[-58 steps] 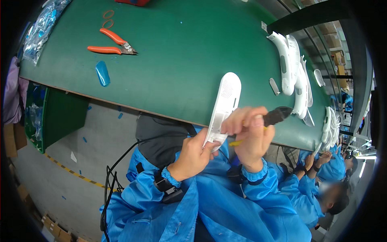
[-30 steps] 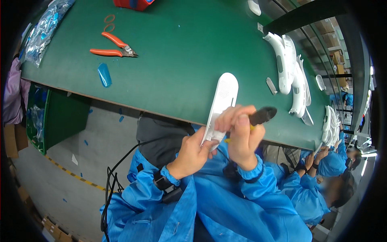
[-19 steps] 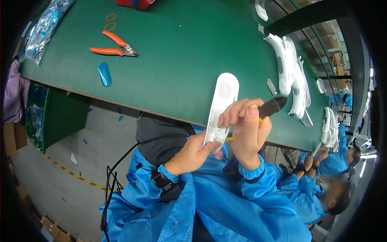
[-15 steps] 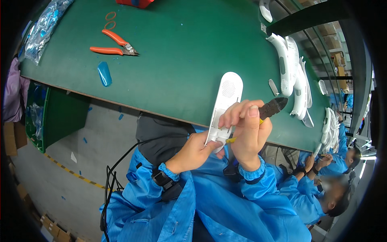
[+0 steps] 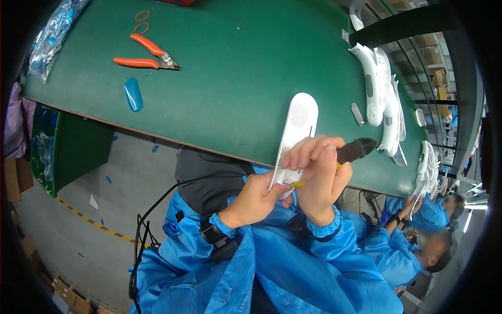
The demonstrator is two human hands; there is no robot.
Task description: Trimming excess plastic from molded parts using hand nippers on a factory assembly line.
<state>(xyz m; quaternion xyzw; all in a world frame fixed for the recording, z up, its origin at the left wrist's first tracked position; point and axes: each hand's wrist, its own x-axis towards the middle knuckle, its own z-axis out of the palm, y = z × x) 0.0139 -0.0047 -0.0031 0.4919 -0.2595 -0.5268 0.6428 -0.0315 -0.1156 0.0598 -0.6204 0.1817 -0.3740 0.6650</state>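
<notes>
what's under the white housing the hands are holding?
Under the white housing: green table edge beneath its top end, left hand gripping its lower end. The right hand covers part of that end.

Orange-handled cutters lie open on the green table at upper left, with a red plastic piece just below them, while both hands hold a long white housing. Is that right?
Not quite. The head view shows the plastic piece below the orange-handled cutters is blue, not red. The rest stands: the cutters lie open on the green table, and the left hand and right hand hold the long white housing.

left hand (image 5: 256, 196) grips white casing (image 5: 295, 136) | right hand (image 5: 319, 178) holds black-handled tool (image 5: 355, 150)
</notes>
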